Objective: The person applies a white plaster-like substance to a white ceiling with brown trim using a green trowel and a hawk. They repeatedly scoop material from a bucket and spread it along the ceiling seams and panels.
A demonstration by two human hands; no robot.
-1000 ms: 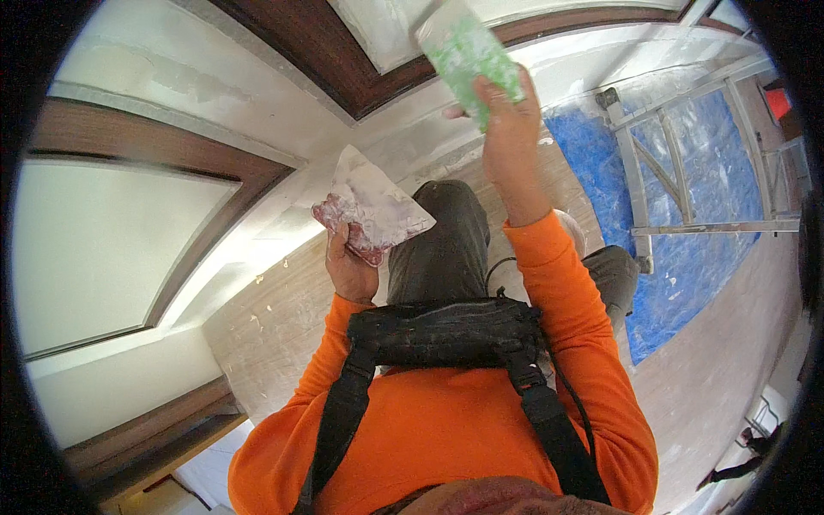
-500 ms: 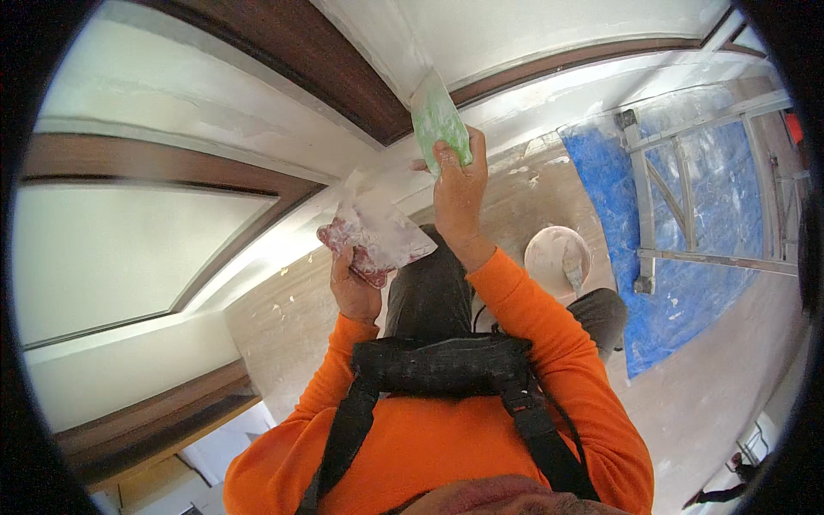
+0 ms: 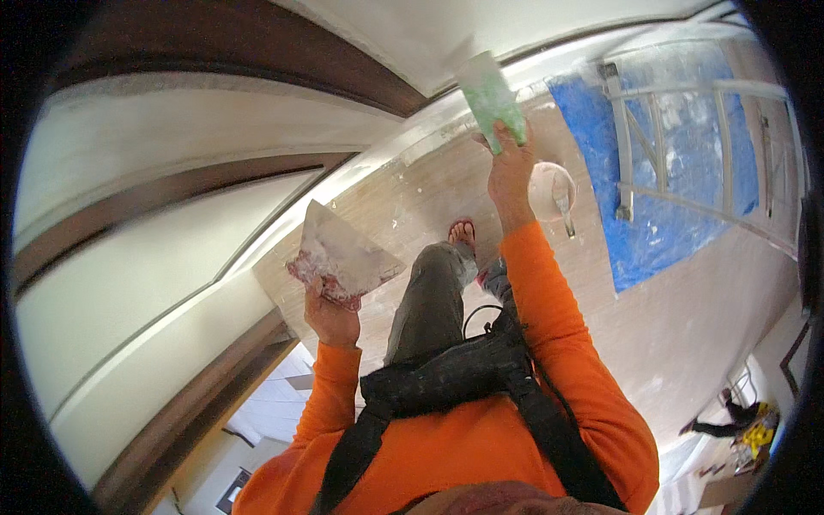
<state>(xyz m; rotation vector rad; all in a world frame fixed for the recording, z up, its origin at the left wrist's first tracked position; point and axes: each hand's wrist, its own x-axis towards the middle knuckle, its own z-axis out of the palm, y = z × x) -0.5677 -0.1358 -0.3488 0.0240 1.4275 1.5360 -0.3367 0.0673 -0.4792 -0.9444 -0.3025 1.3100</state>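
Observation:
My left hand (image 3: 331, 321) is closed round the red, plaster-crusted grip of a wide putty knife (image 3: 348, 249). Its broad pale blade points up and away, smeared with white compound. Farther off and to the right, my right hand (image 3: 511, 172) pinches a flat green plastic scraper (image 3: 491, 96) at its near end. White residue coats the scraper, and its far edge is at the white wall (image 3: 386, 34); whether it touches cannot be told. Behind my right wrist stands a round bucket (image 3: 549, 184) of pale compound, with a light tool (image 3: 565, 209) leaning in it.
A blue plastic sheet (image 3: 635, 249) covers the floor at the right, with a metal ladder (image 3: 625, 146) standing on it. Dark brown wooden trim (image 3: 257, 51) frames the wall panels. White specks dot the wood-toned floor (image 3: 395, 197). My foot (image 3: 462, 230) is near the middle.
My body and view have shifted, and my legs now show more upright. The green scraper has moved right, away from the trim corner; the putty knife has moved left and lower.

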